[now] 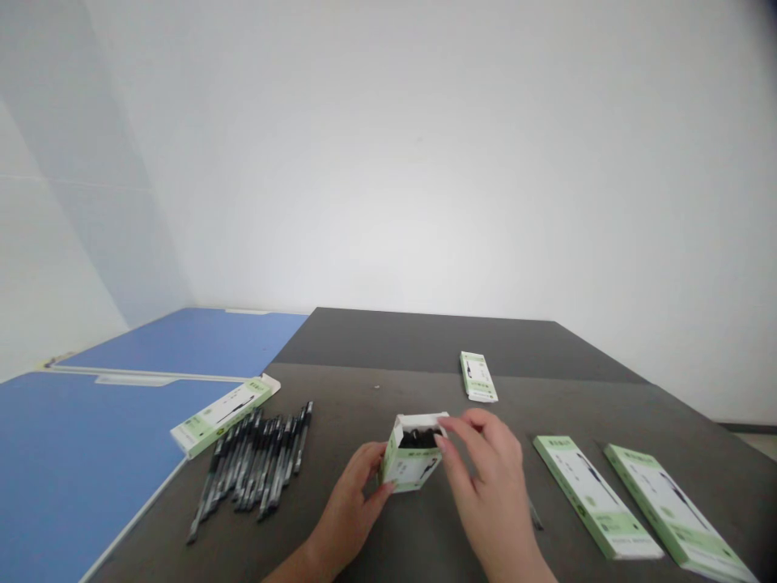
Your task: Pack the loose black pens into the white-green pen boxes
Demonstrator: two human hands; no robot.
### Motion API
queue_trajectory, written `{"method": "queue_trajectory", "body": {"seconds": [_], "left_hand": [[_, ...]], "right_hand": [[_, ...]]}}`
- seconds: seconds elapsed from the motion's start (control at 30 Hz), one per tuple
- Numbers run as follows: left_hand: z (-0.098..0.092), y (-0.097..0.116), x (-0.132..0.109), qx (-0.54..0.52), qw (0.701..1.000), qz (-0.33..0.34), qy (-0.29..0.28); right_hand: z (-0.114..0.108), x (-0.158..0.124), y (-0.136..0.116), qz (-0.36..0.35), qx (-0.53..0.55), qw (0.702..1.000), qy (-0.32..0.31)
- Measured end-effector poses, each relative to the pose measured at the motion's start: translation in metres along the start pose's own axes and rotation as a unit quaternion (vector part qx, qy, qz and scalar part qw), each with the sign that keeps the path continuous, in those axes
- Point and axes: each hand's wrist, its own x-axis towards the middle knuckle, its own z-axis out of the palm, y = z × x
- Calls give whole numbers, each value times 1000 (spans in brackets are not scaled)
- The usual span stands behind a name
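My left hand (352, 506) grips the side of a green-and-white pen box (413, 470), held tilted above the dark table with its top end open. Black pen ends show inside the opening. At the box's upper right edge, the thumb and index finger of my right hand (486, 470) close on its rim or flap; the exact contact is partly hidden. Left of my hands lies a loose pile of black-capped clear pens (258, 461). One more pen (535, 515) lies on the table, partly covered by my right hand.
A pen box (224, 414) lies beyond the pile at the left, its end flap out. Two more boxes, a nearer one (595, 498) and an outer one (677, 510), lie at the right. Another box (478, 376) lies farther back. Blue panels (109, 461) adjoin the table.
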Motion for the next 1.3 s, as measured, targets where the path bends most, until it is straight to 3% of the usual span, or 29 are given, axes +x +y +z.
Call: {"method": "queue_trajectory", "body": {"seconds": [0.07,0.1,0.17,0.23,0.3,0.37,0.43,0.57,0.7,0.8,0.9,1.03,1.3], "left_hand": [[0,2,-1,-4,1000,1,2],[1,3,-2,-6,1000,0,0],[3,7,-3,-14,1000,-5,-15],[5,12,-3,-26,999,-16,-44],[7,18,-3,-43,995,-20,-85],[8,25,-2,-64,991,-15,-120],[8,34,1,-101,988,-29,-109],[10,61,12,-198,973,-114,-24],[13,86,25,-187,971,-150,-6],[12,96,31,-167,978,-122,22],[8,96,32,-175,983,-51,-12],[5,90,30,-190,979,13,-73],[9,87,30,-40,999,31,-16]], "right_hand": [[2,-10,12,75,76,994,28],[4,-16,17,121,132,984,13],[10,-27,25,214,269,937,-62],[16,-36,28,304,376,869,-108],[22,-40,26,376,421,819,-98],[26,-40,22,413,424,801,-81],[27,-39,18,408,417,807,-89],[25,-38,15,367,403,832,-103],[21,-34,15,314,373,866,-108],[17,-25,12,279,340,892,-104],[15,-18,11,248,322,910,-83],[14,-17,11,245,326,909,-84],[10,-23,15,238,364,894,-106]]}}
